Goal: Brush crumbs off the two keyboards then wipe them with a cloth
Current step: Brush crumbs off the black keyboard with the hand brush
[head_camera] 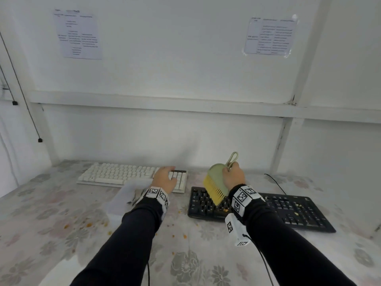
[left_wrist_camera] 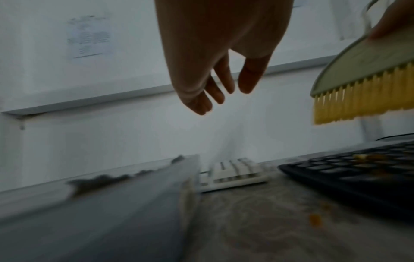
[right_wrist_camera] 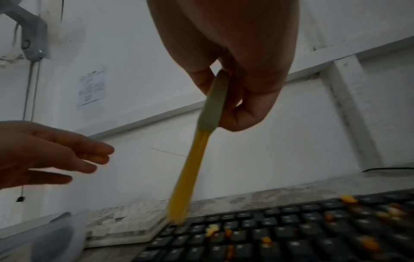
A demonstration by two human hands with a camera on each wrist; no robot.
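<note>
The right hand (head_camera: 234,176) grasps the brush (head_camera: 216,182) by its green body, thumb and fingers pinching it. The yellow bristles (right_wrist_camera: 183,186) point down and touch the left end of the black keyboard (head_camera: 288,211), which carries orange crumbs (right_wrist_camera: 264,240). The left hand (head_camera: 165,178) is released, fingers relaxed, hovering above the right end of the white keyboard (head_camera: 115,174). Both keyboards lie on the flowered table (head_camera: 61,234), near each other. More crumbs lie scattered on the table.
</note>
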